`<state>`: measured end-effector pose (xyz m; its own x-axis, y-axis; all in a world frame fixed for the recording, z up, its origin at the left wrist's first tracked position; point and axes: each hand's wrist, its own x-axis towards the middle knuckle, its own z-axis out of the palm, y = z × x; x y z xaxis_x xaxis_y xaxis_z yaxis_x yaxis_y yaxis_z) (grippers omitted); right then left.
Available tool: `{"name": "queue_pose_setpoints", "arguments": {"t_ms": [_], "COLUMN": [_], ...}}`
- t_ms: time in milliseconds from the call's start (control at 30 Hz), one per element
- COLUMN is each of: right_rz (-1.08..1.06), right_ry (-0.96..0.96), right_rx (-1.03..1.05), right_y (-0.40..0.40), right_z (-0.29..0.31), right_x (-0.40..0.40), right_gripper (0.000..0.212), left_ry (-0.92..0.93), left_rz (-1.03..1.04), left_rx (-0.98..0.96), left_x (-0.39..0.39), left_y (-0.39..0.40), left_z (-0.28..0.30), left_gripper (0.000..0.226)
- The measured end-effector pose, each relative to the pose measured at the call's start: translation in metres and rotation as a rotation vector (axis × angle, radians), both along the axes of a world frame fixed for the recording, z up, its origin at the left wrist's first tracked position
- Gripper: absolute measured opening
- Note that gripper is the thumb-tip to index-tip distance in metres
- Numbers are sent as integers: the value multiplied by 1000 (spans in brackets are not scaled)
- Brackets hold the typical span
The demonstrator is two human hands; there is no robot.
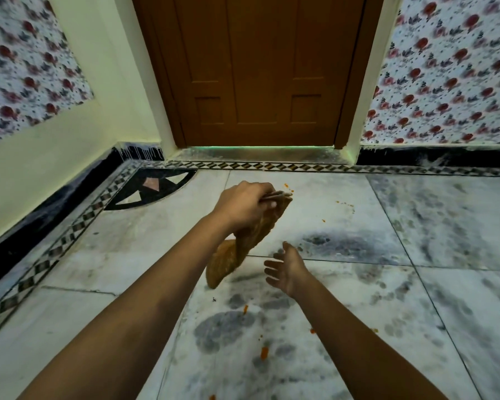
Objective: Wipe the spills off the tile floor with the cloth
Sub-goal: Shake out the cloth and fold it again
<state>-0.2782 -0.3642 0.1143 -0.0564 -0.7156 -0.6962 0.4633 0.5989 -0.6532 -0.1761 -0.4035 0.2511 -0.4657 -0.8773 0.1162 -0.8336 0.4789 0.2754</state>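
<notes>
Home interior: brown wooden door (257, 67) far centre, floral wallpaper (445, 67) left and right, marble tile floor (416, 212), patterned border strip (55, 249).

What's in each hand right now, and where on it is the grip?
The left hand grips the brown-orange cloth by its bunched top end; the rest hangs down. The right hand is open and holds nothing.

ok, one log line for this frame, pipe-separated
left hand grips cloth, lifted | right hand open, empty | orange spills on tile floor | wipe pending
</notes>
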Motion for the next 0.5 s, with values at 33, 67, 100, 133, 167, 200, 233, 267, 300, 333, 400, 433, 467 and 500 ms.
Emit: {"name": "queue_pose_setpoints", "arguments": {"t_ms": [33, 67, 100, 133, 167, 200, 233, 267, 300, 333, 400, 433, 467, 500], "right_rz": [-1, 13, 28, 30, 13, -14, -50, -77, -94, -102, -118, -124, -122, -122], "right_ry": [-49, -79, -105, -138, -181, -235, -294, -347, -383, -411, -442, -452, -457, -451], "right_rx": [21, 37, 43, 34, 2, -38, -81, -123, -167, -210, -278, -297, -293, -273], "right_y": [1, 2, 3, 5, 5, 5, 4, 4, 5, 4, 3, 2, 1, -1], "right_z": [-4, -5, -6, -5, -5, -4, -3, -1, 1, 5, 11, 15, 18, 18], "right_x": [3, 5, 8, 10, 10, 11, 10, 8, 6, 5, 3, 3, 3, 3], "right_gripper": [52, 56, 59, 62, 63, 64, 67, 70, 70, 69, 64, 63, 65, 69], "left_ry": [28, 69, 123, 196, 286, 386, 486, 569, 628, 672, 738, 755, 763, 760], "left_rz": [-15, -34, -58, -78, -89, -91, -85, -70, -47, -18, 49, 80, 105, 121], "left_rx": [11, 32, 68, 129, 214, 318, 428, 525, 595, 642, 704, 726, 741, 743], "left_x": [-2, -4, -6, -8, -9, -10, -12, -13, -14, -15, -16, -17, -17, -16], "left_y": [3, 4, 5, 7, 9, 11, 13, 14, 16, 16, 15, 15, 15, 15], "left_z": [3, 7, 12, 17, 22, 25, 26, 26, 26, 26, 25, 25, 26, 27], "left_gripper": [27, 26, 25, 25, 25, 26, 27, 26, 25, 24, 21, 19, 17, 16]}}
